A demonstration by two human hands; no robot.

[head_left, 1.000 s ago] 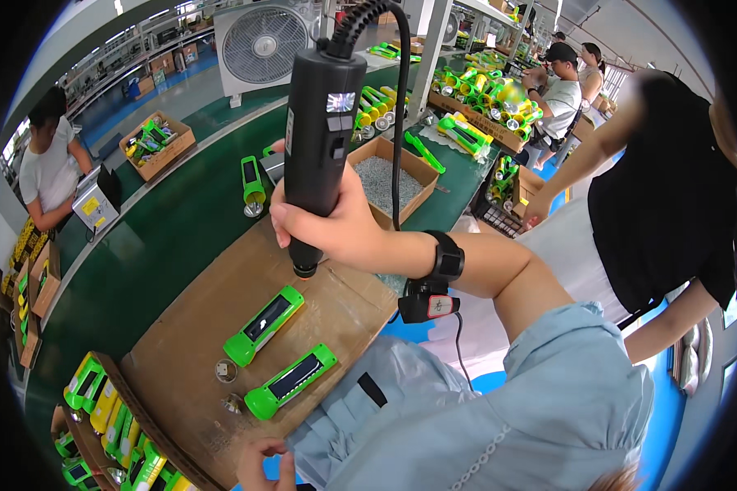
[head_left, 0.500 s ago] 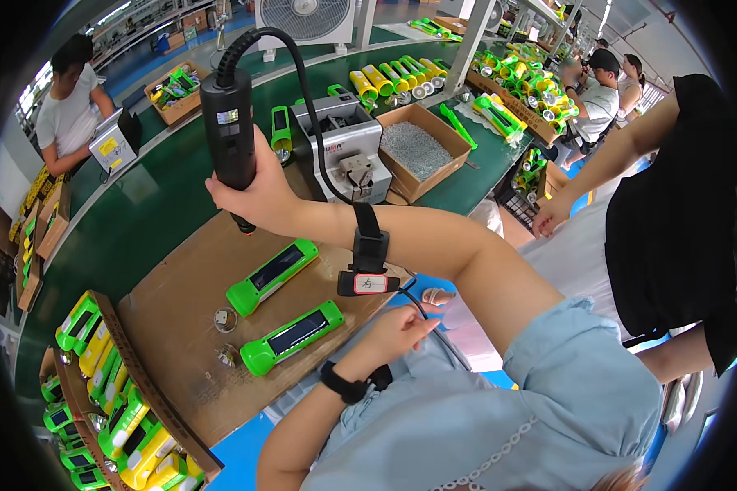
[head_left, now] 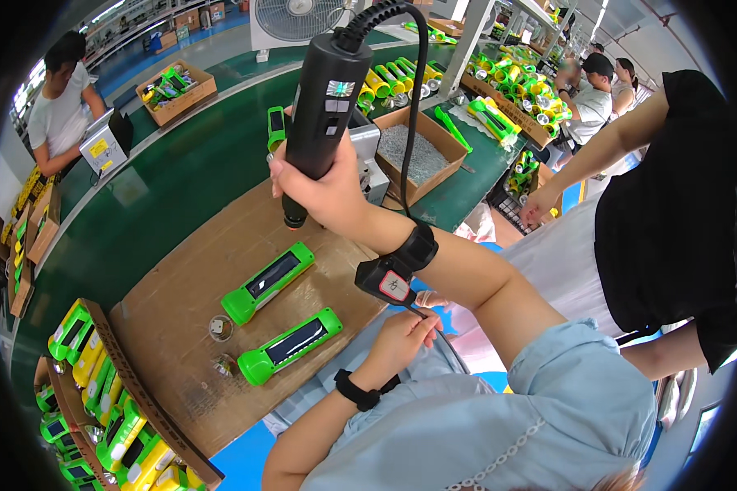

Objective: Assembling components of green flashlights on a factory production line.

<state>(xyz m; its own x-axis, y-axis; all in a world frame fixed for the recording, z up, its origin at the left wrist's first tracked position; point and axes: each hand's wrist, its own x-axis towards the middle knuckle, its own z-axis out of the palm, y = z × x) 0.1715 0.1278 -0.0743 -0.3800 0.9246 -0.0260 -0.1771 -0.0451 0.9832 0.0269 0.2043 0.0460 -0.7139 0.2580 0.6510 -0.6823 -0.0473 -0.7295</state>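
Note:
My right hand (head_left: 327, 184) is wrapped round a black electric screwdriver (head_left: 323, 106), its tip pointing down above the cardboard sheet (head_left: 180, 270). Below it lie two green flashlights (head_left: 269, 281) with dark solar panels facing up, side by side and slanted. Two small clear reflector cups (head_left: 219, 329) sit at their left ends. My left hand (head_left: 401, 342) is near my lap, beyond the cardboard's near right edge. Its fingers are pinched together; anything between them is too small to make out.
At lower left a cardboard box (head_left: 151, 393) holds several green and yellow flashlights. Behind the screwdriver stand a grey machine (head_left: 367, 143) and a box of small screws (head_left: 418, 151). The screwdriver's cable loops past my right wrist. A co-worker in black (head_left: 663, 221) stands close at right.
My right hand has carried the screwdriver to the right and slightly nearer, away from the far left. My left hand stays near my lap, its fingers drawn closer together. The flashlights lie as before.

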